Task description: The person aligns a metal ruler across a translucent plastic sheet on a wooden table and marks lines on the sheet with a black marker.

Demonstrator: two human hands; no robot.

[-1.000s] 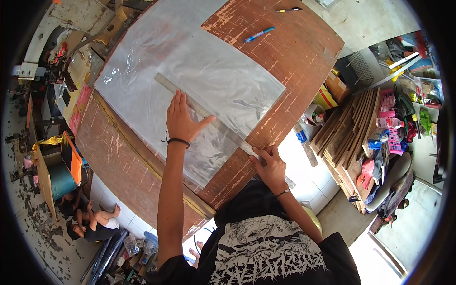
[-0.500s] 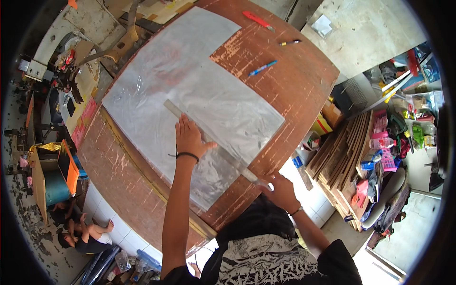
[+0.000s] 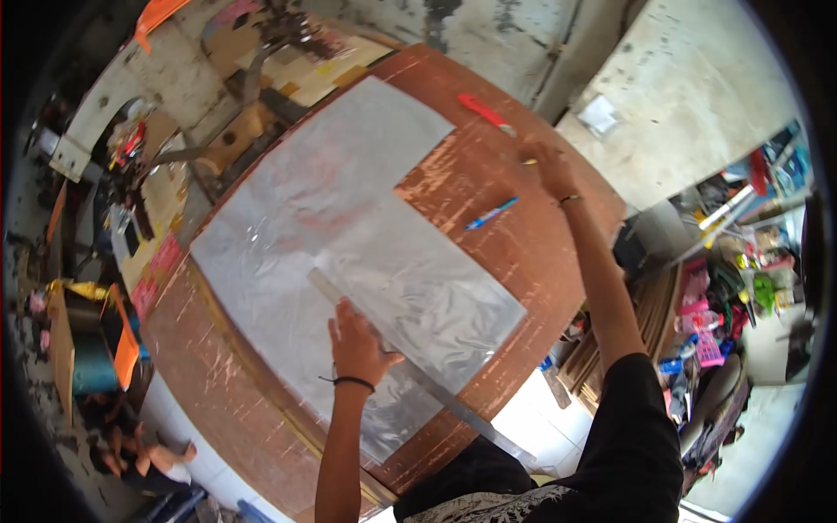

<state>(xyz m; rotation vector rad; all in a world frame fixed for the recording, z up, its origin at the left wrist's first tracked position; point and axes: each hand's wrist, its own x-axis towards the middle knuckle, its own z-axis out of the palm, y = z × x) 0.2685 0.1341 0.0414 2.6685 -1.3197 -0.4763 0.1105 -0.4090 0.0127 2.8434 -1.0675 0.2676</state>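
A large, clear plastic sheet (image 3: 288, 218) with a notch cut out at its far right lies over the brown tabletop. Across its near part runs a long, flat metal ruler (image 3: 436, 390), its near end sticking out past the table edge. My left hand (image 3: 356, 344) lies on the ruler, fingers stretched out and pressing down. Farther off to the right, my right hand (image 3: 551, 170) is over a small pen (image 3: 529, 161), of which only a yellowish end shows. Blur hides how its fingers lie. A blue pen (image 3: 491, 213) and a red cutter knife (image 3: 486, 114) rest nearby.
The scratched brown table (image 3: 218, 336) has a raised strip along its left side. A pale board (image 3: 671, 96) stands beyond its right corner. Stacked brown boards (image 3: 645, 322) and piled goods are at the right. Another person (image 3: 144, 453) sits on the floor at lower left.
My right hand has left the ruler's near end and reached out to the small pen at far right. My left hand stays on the ruler. The whole view has shifted, so the table appears lower.
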